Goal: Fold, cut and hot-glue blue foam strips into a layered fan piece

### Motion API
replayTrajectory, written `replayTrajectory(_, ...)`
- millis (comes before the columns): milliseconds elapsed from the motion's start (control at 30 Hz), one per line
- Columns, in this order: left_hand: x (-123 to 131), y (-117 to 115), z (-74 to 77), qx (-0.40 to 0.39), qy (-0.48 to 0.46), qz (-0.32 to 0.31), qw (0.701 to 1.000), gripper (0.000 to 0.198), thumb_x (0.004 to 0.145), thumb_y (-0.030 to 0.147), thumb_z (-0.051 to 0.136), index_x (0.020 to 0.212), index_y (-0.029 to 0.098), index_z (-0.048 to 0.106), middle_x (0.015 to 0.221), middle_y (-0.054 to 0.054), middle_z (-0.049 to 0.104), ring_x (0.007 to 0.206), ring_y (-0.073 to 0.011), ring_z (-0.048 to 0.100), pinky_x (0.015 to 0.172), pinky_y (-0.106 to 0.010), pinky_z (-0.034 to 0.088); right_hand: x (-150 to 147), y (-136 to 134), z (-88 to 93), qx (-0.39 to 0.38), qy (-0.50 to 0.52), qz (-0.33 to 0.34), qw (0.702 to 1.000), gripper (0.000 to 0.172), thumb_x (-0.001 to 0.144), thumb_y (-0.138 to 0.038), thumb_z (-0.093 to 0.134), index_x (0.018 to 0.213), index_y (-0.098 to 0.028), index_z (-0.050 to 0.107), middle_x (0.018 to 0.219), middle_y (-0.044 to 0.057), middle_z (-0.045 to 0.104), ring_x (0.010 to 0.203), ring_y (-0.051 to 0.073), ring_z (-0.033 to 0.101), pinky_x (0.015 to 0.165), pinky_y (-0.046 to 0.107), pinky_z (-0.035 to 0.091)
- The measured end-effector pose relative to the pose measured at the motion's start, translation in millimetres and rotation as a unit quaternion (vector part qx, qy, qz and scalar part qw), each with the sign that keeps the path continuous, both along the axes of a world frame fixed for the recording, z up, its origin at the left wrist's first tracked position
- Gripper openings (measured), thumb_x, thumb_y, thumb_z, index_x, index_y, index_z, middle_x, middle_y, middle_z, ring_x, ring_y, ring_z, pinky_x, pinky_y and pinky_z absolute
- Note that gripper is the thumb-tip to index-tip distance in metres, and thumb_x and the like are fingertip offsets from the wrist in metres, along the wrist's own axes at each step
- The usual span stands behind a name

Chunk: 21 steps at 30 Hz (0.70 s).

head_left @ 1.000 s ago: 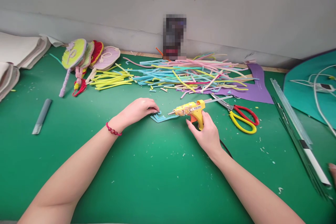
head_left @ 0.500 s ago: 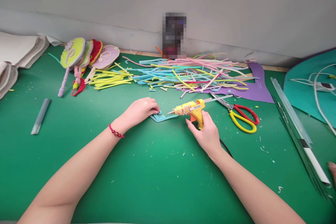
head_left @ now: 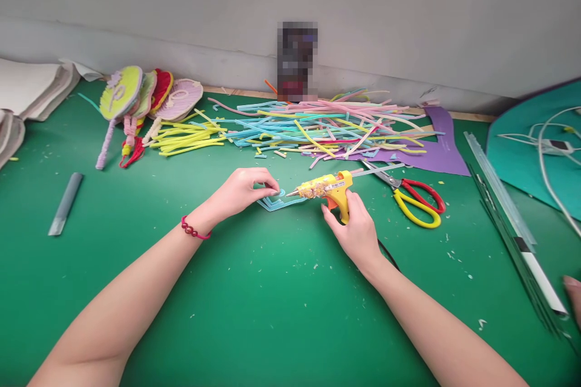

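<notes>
My left hand [head_left: 242,190] rests on the green table [head_left: 272,290] with its fingertips pinched on the end of a light blue foam strip [head_left: 275,202], curling it. My right hand [head_left: 356,233] grips the handle of a yellow and orange glue gun [head_left: 329,187]. The gun's nozzle points left, almost touching the curled strip end by my left fingertips. A black cord trails from under my right hand.
A pile of coloured foam strips [head_left: 318,127] lies behind the hands, with finished round ornaments [head_left: 136,97] at the back left. Red and yellow scissors [head_left: 415,196] lie right of the gun on a purple sheet [head_left: 436,148]. A grey bar [head_left: 66,202] lies at left.
My left fingers have lifted and curled the blue strip's end towards the nozzle. The glue gun has shifted slightly left. The view has drifted a little.
</notes>
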State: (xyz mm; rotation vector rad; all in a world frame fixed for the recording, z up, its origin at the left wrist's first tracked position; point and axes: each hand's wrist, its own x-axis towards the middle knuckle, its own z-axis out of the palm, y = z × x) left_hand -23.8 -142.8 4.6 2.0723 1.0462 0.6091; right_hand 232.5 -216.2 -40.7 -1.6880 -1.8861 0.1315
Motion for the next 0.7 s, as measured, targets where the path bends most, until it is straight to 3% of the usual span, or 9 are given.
replayTrajectory(200, 1.9, -2.1, 2.6, -0.046, -0.031, 0.014, 0.998, 0.018, 0.083, 0.034, 0.059, 0.079, 0.019, 0.069, 0.084, -0.003, 0.068, 0.077, -0.0152, 0.061, 0.073, -0.025, 0.047, 0.7, 0.0, -1.1, -0.001, -0.005, 0.000, 1.000, 0.041, 0.090, -0.047, 0.046, 0.115, -0.016, 0.053, 0.086, 0.009, 0.057, 0.077, 0.023, 0.056, 0.064, 0.034, 0.049)
replayTrajectory(700, 3.1, -2.9, 2.8, -0.067, -0.047, 0.017, 0.996, 0.015, 0.082, 0.031, 0.062, 0.078, 0.018, 0.069, 0.082, -0.002, 0.068, 0.075, -0.0142, 0.061, 0.072, -0.025, 0.047, 0.3, 0.2, 0.0, 0.010, 0.006, 0.000, 1.000, 0.040, 0.089, -0.046, 0.049, 0.115, -0.015, 0.052, 0.085, 0.008, 0.056, 0.076, 0.022, 0.056, 0.066, 0.034, 0.049)
